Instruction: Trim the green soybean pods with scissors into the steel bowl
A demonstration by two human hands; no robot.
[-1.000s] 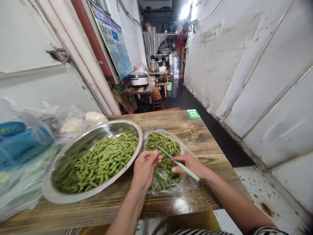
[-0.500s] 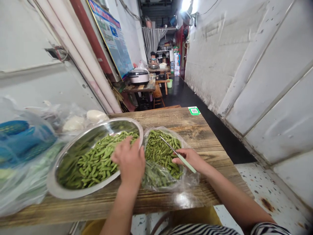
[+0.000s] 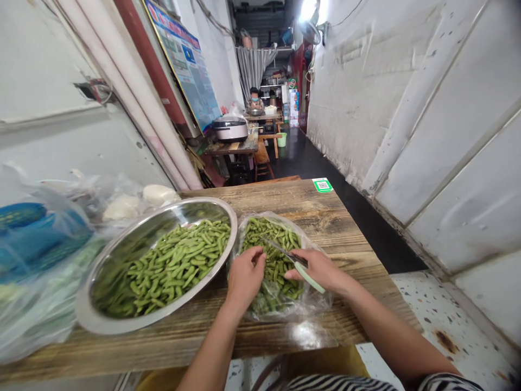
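My right hand [image 3: 319, 269] holds scissors [image 3: 310, 279] with a light green handle, their slim metal blades pointing up and left over a clear plastic bag [image 3: 319, 304]. Green edamame pods [image 3: 280, 271] fill the opened bag. Over the bag's left side is my left hand [image 3: 245, 276], its thumb and fingers curled together; whatever they pinch is hidden against the pods. To the left, a wide steel bowl [image 3: 91, 320] tilts slightly in view and contains many edamame pods [image 3: 179, 263]. The bowl and the bag sit side by side on the wooden table [image 3: 350, 239].
Plastic bags [image 3: 36, 304], one around a blue container [image 3: 40, 233], crowd the table's left end. A green QR sticker [image 3: 323, 185] marks the far right corner. Farther back, a cooker [image 3: 230, 128] stands on another table, and a person [image 3: 255, 101] sits beyond.
My left hand has moved right, from above the steel bowl to the bagged pods, and its fingers have closed. The scissors have turned slightly in my right hand, which stays over the bag.
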